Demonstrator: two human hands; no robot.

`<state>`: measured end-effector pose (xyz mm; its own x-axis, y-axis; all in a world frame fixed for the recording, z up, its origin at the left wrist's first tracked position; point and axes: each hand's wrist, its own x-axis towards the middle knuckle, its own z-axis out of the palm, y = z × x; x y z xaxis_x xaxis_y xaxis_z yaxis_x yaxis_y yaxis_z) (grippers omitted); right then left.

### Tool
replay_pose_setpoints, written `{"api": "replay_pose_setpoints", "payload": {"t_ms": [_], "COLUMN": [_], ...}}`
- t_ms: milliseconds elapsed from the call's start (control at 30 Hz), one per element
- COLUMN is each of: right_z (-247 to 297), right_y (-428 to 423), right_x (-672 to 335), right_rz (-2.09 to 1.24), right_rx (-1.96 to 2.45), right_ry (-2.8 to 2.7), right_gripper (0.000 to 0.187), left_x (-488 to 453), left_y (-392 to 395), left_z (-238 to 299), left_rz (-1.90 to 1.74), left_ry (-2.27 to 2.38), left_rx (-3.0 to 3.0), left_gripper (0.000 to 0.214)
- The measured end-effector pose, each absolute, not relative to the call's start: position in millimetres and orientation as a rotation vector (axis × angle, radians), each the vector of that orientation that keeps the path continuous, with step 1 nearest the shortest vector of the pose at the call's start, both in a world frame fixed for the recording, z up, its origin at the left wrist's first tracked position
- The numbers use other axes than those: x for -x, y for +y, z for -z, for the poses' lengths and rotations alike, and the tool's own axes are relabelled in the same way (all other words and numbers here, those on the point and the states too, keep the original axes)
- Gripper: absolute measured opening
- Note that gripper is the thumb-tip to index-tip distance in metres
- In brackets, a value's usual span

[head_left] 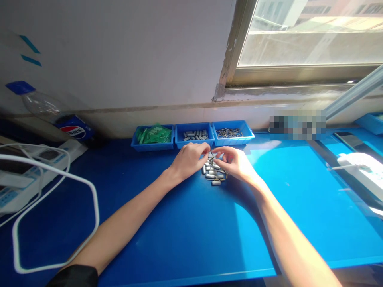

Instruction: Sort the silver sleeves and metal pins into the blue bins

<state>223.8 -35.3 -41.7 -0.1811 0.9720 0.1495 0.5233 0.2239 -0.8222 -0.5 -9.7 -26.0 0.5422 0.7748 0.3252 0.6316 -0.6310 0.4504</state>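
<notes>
My left hand (189, 159) and my right hand (235, 161) meet over a small heap of silver metal cylinders (214, 174) on the blue table (191, 235). Both hands are closed in a pinch, fingertips almost touching each other. Between the fingertips sits a small metal part (211, 154), too small to name exactly. The heap lies just under and between the two hands, in front of three blue bins.
Three blue bins stand at the wall: one with green packets (153, 135), one with silver cylinders (195, 134), one with thin pins (231, 132). A Pepsi bottle (54, 113) lies at far left above a white device (32, 171) with a white cable (89, 199). Another white device (360, 167) is at right.
</notes>
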Motion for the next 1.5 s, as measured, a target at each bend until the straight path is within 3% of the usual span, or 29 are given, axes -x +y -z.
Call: {"api": "replay_pose_setpoints", "payload": {"t_ms": [133, 367, 567, 767, 867, 1067, 1267, 1500], "right_z": [33, 22, 34, 38, 33, 31, 31, 32], "right_y": [-36, -45, -40, -36, -38, -40, -41, -43], "right_x": [-226, -217, -219, -227, -224, -216, -210, -208], "right_rz": [-1.131, -1.321, -1.215, -0.996, -0.993, -1.008, -1.100, -1.286], "right_rx": [1.281, 1.237, 1.240, 1.157, 1.213, 1.298, 1.301, 1.194], "right_ry": [-1.604, -1.362, -1.324, -1.244, -1.262, -1.372, -1.408, -1.261], "right_gripper": [0.044, 0.030, 0.024, 0.051, 0.045, 0.025, 0.032, 0.032], "left_x": [6, 7, 11, 25, 22, 19, 15, 11], "left_y": [-6, -9, -8, 0, 0, 1, -1, -7], "left_z": [24, 16, 5, 3, 8, 14, 12, 8], "left_rz": [-0.911, -0.777, -0.559, -0.261, -0.212, -0.531, -1.057, -1.104], "left_ry": [1.086, 1.112, 1.206, 1.381, 1.405, 1.285, 0.917, 0.829], "left_rx": [-2.404, -2.561, -2.638, -2.624, -2.591, -2.469, -2.072, -2.004], "left_gripper": [0.011, 0.024, 0.016, 0.019, 0.016, 0.023, 0.016, 0.026]}}
